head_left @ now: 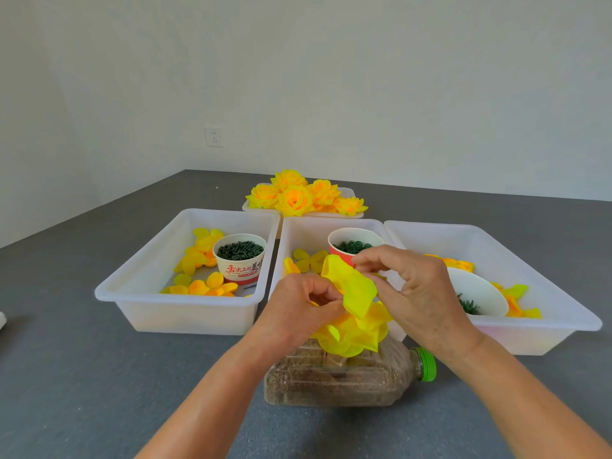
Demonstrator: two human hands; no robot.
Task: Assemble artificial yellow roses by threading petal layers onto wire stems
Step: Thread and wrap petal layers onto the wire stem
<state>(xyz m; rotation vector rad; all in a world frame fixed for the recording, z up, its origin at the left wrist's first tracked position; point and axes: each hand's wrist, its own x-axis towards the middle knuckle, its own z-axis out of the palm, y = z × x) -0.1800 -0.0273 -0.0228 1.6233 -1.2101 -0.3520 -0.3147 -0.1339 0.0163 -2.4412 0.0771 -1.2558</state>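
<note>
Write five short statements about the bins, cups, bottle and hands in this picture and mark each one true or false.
1. Both the left hand and the right hand hold the yellow petal layers. True.
2. The bottle stands upright. False: it lies on its side, with its green cap pointing right.
3. The finished roses lie in the far tray, behind the three bins. True.
4. The cup in the left bin holds yellow petals. False: it holds dark green parts; the petals lie loose around it in the left bin.
5. The white cup in the right bin stands upright. False: it is tipped over, mouth toward the camera.
</note>
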